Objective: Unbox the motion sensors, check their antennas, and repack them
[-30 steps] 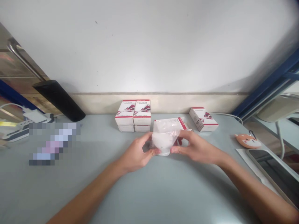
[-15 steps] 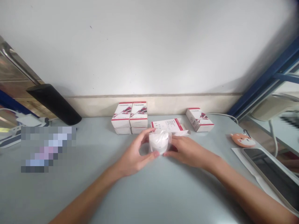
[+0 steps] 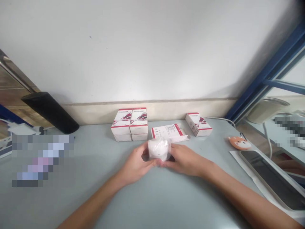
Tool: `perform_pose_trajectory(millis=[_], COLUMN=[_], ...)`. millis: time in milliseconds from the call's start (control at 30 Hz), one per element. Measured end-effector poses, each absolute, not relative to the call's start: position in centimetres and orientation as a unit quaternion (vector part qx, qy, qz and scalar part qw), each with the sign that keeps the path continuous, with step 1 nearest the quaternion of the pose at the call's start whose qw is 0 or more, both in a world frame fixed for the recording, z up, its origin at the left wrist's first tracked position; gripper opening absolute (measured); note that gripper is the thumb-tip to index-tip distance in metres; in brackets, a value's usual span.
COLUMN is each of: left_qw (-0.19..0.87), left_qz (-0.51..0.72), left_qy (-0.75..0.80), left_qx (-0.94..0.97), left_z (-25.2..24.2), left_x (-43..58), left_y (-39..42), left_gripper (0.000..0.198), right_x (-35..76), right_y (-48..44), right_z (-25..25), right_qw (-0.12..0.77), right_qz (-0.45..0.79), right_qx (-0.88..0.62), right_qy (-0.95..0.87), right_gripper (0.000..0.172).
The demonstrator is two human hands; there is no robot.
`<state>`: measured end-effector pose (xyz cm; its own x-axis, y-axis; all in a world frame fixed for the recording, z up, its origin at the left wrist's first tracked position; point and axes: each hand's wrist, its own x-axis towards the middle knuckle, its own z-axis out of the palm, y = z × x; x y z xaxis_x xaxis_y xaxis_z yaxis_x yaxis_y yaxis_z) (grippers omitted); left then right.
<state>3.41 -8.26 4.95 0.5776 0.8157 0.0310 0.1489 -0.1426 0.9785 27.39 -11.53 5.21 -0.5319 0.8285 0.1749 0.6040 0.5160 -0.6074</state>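
Between my hands is a white rounded device [image 3: 158, 150] wrapped in a clear plastic bag, low over the grey-green table. My left hand [image 3: 137, 161] curls round its left side, with the thumb along the front near the bottom. From the right, my right hand [image 3: 184, 159] closes on the bag, its thumb low and close to the left thumb. The fingers behind the device are partly hidden. Just behind it lies an opened white-and-red carton [image 3: 168, 131], flat on the table with its end flap out.
Stacked white-and-red boxes [image 3: 130, 124] stand at the back left of centre; another such box [image 3: 199, 124] is at the back right. On the right are an orange animal-face pouch [image 3: 239, 143] and a phone [image 3: 269, 178] on white paper. A black padded bar [image 3: 51, 111] leans at left.
The view has shifted a little, so everything sits slightly lower or further left. Both hands keep hold of the wrapped device, the thumbs now closer together at its front.
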Motion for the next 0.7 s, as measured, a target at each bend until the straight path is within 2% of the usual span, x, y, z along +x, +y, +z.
perform_pose_trajectory(millis=[133,233,333,467,600,700], left_qw=[0.636,0.689,0.753,0.798,0.797,0.801], left_qz=[0.402,0.467,0.466,0.446,0.457,0.459], left_qy=[0.347,0.314,0.261,0.235,0.268,0.264], left_qx=[0.56,0.457,0.383,0.33,0.291,0.28], left_z=[5.4,6.4,7.0,7.1,7.3,7.1], left_x=[3.4,3.2,3.1,3.6,3.9,3.8], left_y=[-7.6,-7.2,-7.2,-7.6,-7.7,-7.7], left_gripper=[0.05,0.041,0.04,0.044,0.044,0.041], right_x=[28.2,28.5,28.1,26.7,25.9,25.8], right_y=[-11.5,-11.3,-11.3,-11.6,-12.1,-12.4], right_z=[6.7,7.8,7.9,6.6,5.6,5.3], right_qw=[0.243,0.306,0.374,0.376,0.385,0.42], right_qz=[0.277,0.306,0.361,0.423,0.351,0.273], right_qx=[-0.465,-0.482,-0.477,-0.423,-0.399,-0.407], right_qy=[-0.805,-0.762,-0.709,-0.708,-0.754,-0.764], right_gripper=[0.02,0.021,0.023,0.024,0.014,0.013])
